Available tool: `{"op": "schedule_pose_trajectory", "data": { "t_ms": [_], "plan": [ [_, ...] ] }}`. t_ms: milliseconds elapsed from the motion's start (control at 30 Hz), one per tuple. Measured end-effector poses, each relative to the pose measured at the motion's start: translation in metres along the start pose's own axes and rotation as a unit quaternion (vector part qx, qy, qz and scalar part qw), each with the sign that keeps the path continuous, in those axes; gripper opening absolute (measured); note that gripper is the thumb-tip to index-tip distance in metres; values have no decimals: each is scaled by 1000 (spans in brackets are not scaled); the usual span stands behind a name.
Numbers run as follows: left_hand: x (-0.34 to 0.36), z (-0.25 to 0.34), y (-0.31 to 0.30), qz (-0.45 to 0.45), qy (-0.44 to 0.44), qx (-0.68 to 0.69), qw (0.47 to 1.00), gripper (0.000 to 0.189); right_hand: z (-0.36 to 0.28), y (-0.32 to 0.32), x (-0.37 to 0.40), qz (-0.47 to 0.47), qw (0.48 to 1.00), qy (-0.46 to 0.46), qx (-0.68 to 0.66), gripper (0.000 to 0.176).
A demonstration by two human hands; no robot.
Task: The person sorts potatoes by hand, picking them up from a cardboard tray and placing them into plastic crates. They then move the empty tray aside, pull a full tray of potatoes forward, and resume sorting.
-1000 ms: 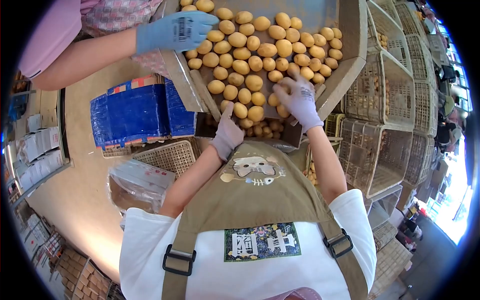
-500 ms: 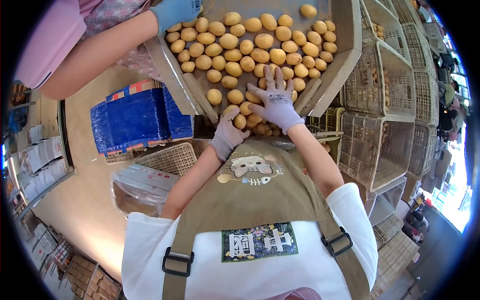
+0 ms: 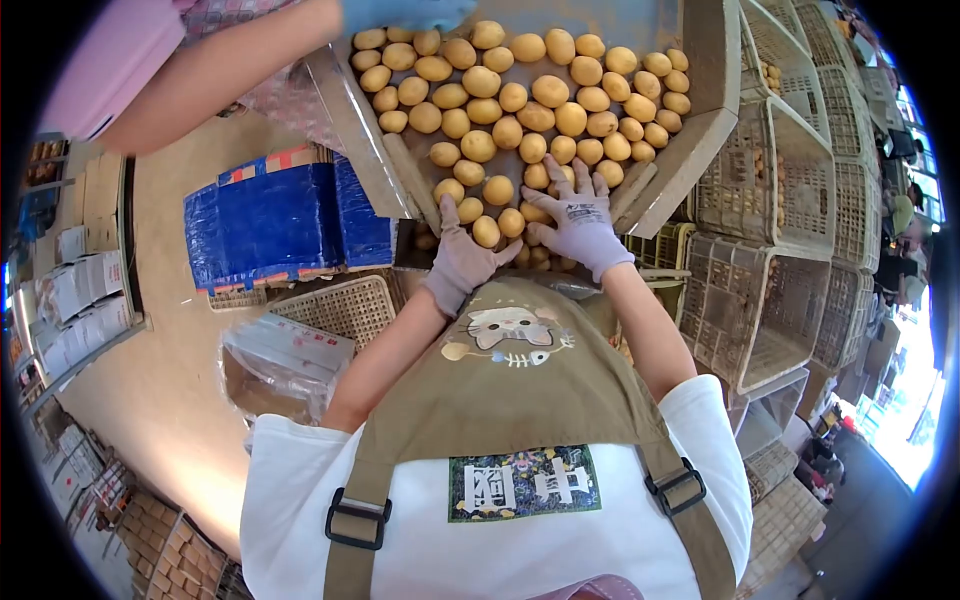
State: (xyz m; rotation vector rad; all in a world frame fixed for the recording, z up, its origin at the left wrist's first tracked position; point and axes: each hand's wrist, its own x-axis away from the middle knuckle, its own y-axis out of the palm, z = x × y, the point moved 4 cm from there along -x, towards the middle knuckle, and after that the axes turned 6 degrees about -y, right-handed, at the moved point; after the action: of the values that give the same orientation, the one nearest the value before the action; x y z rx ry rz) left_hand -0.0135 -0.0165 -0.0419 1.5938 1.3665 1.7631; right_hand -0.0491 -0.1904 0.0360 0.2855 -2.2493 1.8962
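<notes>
Many small round yellow potatoes [image 3: 549, 91] lie spread over a tray [image 3: 596, 12] that narrows toward my body. My left hand [image 3: 463, 262], in a light grey glove, is at the left of the tray's narrow mouth, thumb and fingers apart beside the nearest potatoes. Across the mouth my right hand [image 3: 583, 226], in a matching glove, rests with spread fingers on and between potatoes. A few potatoes [image 3: 486, 231] sit between the two hands. More potatoes below the mouth are partly hidden by my hands and apron [image 3: 500, 390].
A co-worker's blue-gloved hand [image 3: 408, 12] reaches over the tray's far left. Stacked plastic crates [image 3: 745, 305], some holding potatoes, stand on the right. On the left are a blue-wrapped box [image 3: 265, 228], a crate [image 3: 345, 310] and a plastic-covered carton [image 3: 285, 355].
Both hands have shifted against the potatoes: the left forward to the mouth's left side, the right back toward me. Some potatoes have slid nearer the mouth. The co-worker's blue-gloved hand has moved right.
</notes>
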Motion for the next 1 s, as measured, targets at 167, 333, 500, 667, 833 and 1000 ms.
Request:
{"op": "schedule_pose_trajectory", "data": {
  "t_ms": [167, 333, 500, 667, 833, 1000],
  "plan": [
    [1, 1, 1, 19, 6, -1, 1000, 84, -3, -4, 0, -6, 1000, 1, -4, 53],
    [0, 1, -8, 92, -26, -69, 993, 77, 35, -16, -18, 100, 954, 62, -277, 47],
    [3, 3, -6, 102, -14, -102, 989, 73, 2, -14, -25, 113, 988, 85, -63, 69],
    [-3, 1, 7, 17, -52, -8, 998, 94, -24, 11, 0, 5, 997, -46, -61, 71],
    [-8, 0, 5, 12, -55, 29, 998, 100, -29, 6, 6, 30, 997, -56, -54, 68],
    [-6, 0, 13, 105, -38, 7, 994, 97, -25, 6, 22, 35, 994, -97, -43, 58]
  ]
}}
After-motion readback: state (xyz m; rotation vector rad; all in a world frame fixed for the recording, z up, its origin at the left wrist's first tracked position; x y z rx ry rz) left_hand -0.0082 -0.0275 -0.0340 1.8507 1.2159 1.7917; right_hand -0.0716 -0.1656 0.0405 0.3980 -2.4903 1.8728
